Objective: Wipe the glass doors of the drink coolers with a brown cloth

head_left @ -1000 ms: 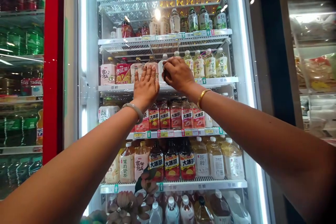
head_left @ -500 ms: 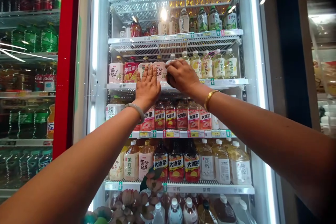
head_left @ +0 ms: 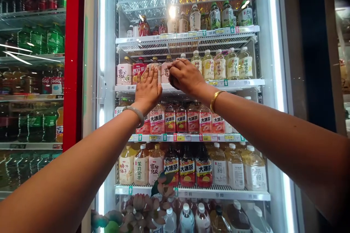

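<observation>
My left hand (head_left: 148, 89) lies flat with its fingers stretched upward, seemingly against the glass front of a lit drinks cooler. A pale bangle (head_left: 136, 113) circles that wrist. Close to its right, my right hand (head_left: 187, 74) is curled, knuckles up, its fingers bent round something dark (head_left: 175, 83) that I cannot make out. On the right wrist sits a gold bangle (head_left: 215, 102). Behind the hands, on the middle shelf, stand a pink-labelled bottle (head_left: 124, 72), a red-labelled bottle (head_left: 138, 70) and several pale yellow bottles (head_left: 232, 65), partly covered by my hands.
Bottles fill shelves above and below, among them dark iced-tea bottles (head_left: 187, 169). A pinkish plant (head_left: 140, 207) rises at the bottom, before the cooler. To the left, a red frame (head_left: 72, 54) borders another cooler with green bottles (head_left: 55, 40).
Both hands have slid slightly left across the shelf behind them. My right hand keeps its curl and my left stays flat. The camera view has shifted a little.
</observation>
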Demonstrator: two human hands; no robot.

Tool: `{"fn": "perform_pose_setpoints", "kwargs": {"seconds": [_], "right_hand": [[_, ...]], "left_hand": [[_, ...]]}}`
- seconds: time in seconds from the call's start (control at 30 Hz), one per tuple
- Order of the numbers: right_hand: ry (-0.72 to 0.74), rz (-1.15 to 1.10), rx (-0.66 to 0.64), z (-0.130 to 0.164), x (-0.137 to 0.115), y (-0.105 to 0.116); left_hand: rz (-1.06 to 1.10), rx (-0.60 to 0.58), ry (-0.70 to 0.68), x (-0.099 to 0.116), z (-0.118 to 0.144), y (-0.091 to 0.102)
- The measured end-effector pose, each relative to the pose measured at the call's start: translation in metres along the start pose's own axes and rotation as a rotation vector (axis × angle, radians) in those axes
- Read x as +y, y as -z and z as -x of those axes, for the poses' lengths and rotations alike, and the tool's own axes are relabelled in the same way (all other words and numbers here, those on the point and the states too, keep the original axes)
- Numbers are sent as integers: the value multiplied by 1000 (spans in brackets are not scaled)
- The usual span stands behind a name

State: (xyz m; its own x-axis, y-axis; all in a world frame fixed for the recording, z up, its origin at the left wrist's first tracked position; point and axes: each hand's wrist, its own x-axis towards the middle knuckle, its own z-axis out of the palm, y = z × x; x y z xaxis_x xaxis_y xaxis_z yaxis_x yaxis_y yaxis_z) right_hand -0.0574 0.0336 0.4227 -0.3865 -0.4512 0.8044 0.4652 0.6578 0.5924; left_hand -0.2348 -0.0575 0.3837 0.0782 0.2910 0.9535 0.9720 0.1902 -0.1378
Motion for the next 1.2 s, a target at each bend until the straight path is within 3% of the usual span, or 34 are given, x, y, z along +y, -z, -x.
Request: {"fn": "perform_pose_setpoints", "kwargs": {"seconds": [0.07, 0.13, 0.27, 0.37, 0.43, 0.5, 0.6, 0.77, 0.9, 0.97, 1.1, 1.2], "right_hand": [[-126, -19, 33, -19, -7, -11], [-156, -27, 33, -33, -21, -23], [57, -13, -69, -26, -49, -29], [213, -21, -104, -7, -47, -21], [169, -28, -76, -5, -39, -17], [15, -33, -38, -14, -34, -19], [-156, -32, -18, -33, -43, -30], [59, -68, -84, -16, -71, -35], [178, -61, -87, 10, -60, -19], [153, -37, -56, 8, -50, -16], [-105, -3, 19, -13, -51, -25], [-21, 11, -8, -10, -68, -31]], "left_hand": [[-6, 0, 6, 0, 0, 0], [-17, 4, 8, -2, 2, 0], [-37, -8, 6, -14, 13, 5], [-50, -21, -8, -26, 20, 6], [-38, -13, -2, -30, 22, 6], [-20, -8, 6, -30, 21, 5], [-6, -8, 29, -26, 20, 4], [-21, -7, 4, -30, 27, 3], [-32, 10, -19, -37, 32, 2], [-31, 8, -18, -35, 31, 1], [-13, 5, 6, -27, 31, -1], [10, 17, 38, -22, 40, -2]]}}
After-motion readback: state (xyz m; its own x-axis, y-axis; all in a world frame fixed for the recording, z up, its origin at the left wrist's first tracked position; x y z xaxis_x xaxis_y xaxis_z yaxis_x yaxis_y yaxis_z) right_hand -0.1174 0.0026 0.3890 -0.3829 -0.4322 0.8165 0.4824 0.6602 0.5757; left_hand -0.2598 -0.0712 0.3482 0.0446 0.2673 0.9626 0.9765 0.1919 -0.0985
